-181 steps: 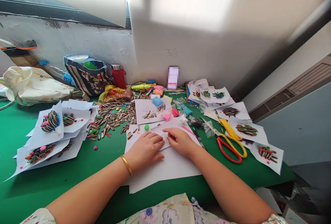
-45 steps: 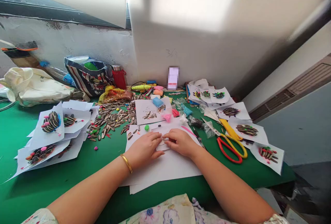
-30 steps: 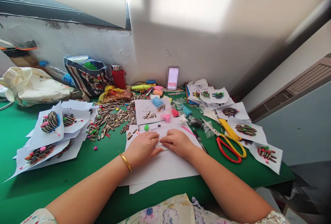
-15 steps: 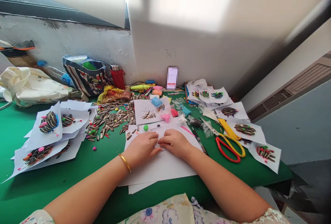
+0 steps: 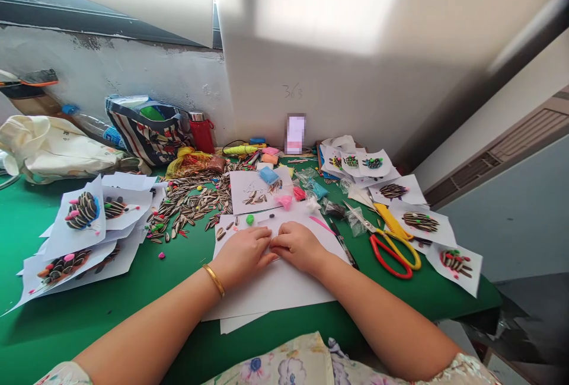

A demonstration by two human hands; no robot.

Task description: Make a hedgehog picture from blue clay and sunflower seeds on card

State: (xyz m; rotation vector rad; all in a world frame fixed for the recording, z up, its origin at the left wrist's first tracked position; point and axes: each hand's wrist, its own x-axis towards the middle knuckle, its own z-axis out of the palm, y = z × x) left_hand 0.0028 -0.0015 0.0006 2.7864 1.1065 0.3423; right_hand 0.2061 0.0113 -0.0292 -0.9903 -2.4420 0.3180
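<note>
Here, two hands (image 5: 247, 249) (image 5: 300, 247) on paper (image 5: 284, 287).

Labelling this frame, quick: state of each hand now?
Left hand: open, palm down on white paper.
Right hand: fingers curled inward; whether it holds anything cannot be told.

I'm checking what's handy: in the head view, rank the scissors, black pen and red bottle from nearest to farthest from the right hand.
1. Black pen: just right of the right hand.
2. Scissors: farther right, beyond the pen.
3. Red bottle: far back, off to the left.
</note>
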